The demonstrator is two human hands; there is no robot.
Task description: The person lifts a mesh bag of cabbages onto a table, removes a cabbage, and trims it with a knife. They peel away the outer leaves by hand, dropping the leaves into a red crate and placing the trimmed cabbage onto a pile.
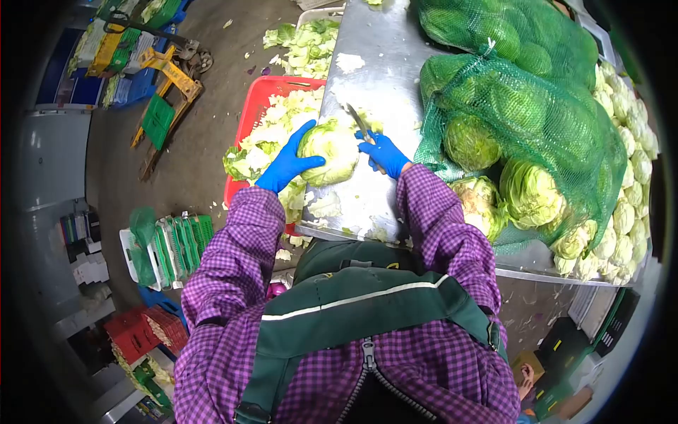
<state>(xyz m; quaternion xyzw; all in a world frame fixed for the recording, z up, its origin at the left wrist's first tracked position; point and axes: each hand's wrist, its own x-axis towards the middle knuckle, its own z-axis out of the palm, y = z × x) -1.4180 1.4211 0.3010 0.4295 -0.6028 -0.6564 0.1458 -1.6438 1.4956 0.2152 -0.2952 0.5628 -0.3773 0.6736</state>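
A pale green cabbage rests at the left side of the metal table. My left hand, in a blue glove, grips it from the left with the thumb across its front. Just right of the cabbage, my right hand, also gloved in blue, is closed around a knife. The blade points up and away, apart from the cabbage. Below the table's left edge, a red crate holds loose cabbage leaves.
Green net sacks of cabbages fill the table's right side, one spilling loose heads. Trimmed cabbages are piled beyond. A yellow pallet jack and stacked green crates stand on the floor at left.
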